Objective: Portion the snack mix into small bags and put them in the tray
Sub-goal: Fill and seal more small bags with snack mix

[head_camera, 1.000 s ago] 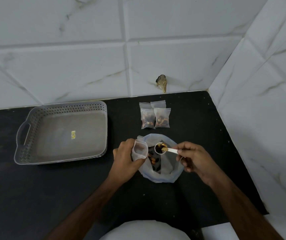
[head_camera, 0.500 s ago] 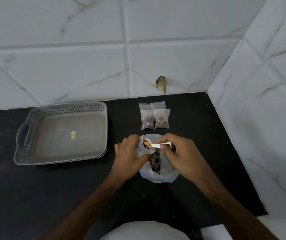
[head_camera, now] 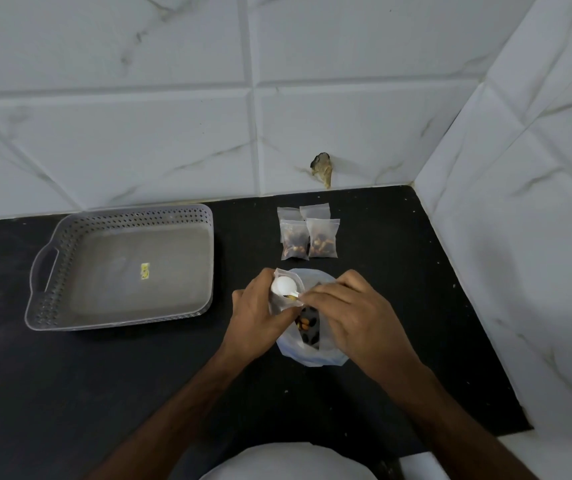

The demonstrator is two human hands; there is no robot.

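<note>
Right hand [head_camera: 353, 317] grip pinches the scoop [head_camera: 285, 286] handle; the scoop, upright a second ago, is now tipped bowl-down into the small bag [head_camera: 279, 301] clamped in the left hand [head_camera: 260, 317] grip. Portion is emptying. Mix bag [head_camera: 312, 351] sits beneath both grips. Beyond, two filled bags [head_camera: 308, 237]; far left, tray [head_camera: 52, 258] not yet loaded.

No text is legible; the tray's [head_camera: 187, 216] yellow sticker [head_camera: 145, 272] is unreadable.

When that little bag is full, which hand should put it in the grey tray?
Probably the left hand. It already holds the small bag, and the tray lies on its side of the counter. The right hand is busy tipping the white scoop and is farther from the tray.
</note>
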